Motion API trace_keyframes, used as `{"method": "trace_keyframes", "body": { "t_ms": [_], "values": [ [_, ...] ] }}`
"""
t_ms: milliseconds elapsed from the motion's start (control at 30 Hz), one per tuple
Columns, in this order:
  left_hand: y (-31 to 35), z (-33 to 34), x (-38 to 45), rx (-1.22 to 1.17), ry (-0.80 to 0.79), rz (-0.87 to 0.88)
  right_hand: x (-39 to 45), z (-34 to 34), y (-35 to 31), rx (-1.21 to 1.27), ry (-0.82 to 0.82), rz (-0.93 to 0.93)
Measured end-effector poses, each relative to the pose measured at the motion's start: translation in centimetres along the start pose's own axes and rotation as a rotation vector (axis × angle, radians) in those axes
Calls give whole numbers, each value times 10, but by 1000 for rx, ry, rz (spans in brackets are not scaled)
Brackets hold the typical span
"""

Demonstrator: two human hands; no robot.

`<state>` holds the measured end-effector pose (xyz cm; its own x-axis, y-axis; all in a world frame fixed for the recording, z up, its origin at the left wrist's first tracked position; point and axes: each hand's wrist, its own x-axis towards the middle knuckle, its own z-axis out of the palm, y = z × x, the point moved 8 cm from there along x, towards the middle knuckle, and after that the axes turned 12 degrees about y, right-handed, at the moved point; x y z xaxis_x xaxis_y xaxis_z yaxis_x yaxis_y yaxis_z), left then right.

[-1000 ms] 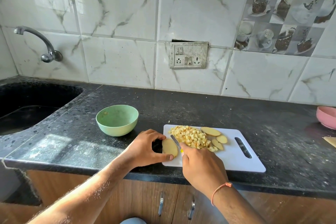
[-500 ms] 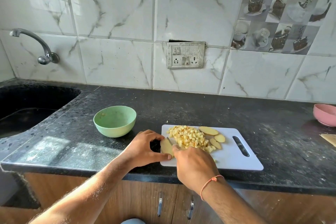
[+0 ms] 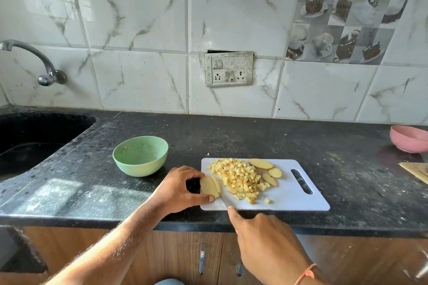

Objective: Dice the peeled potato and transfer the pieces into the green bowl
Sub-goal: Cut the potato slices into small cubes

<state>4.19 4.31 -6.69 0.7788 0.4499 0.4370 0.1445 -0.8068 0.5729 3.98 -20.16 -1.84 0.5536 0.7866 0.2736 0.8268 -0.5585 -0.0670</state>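
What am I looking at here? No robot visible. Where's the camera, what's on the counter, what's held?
There is no machine: a person works with bare hands, filmed by one wide-angle camera on their head, looking forward and down. On the black counter lies a white cutting board with a pile of diced potato and a few uncut slices. The left hand pinches a potato slab at the board's left edge. The right hand grips a knife, blade beside the slab. The green bowl sits left of the board, almost empty. A pink bowl is far right.
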Motion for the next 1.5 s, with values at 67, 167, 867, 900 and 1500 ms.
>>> {"method": "trace_keyframes", "body": {
  "t_ms": [67,167,867,900,1500],
  "values": [
    [0,-2,-2,13,26,16,-5,-4,3,10,6,13],
    [2,-5,-4,37,41,32,-9,-13,5,71,81,30],
    [-5,-3,2,-59,5,48,65,11,-26,-62,138,30],
    [-5,-3,2,-58,6,48,66,12,-27,-69,130,31],
    [-9,0,2,-29,-9,4,13,11,-13,-30,16,3]
  ]
}}
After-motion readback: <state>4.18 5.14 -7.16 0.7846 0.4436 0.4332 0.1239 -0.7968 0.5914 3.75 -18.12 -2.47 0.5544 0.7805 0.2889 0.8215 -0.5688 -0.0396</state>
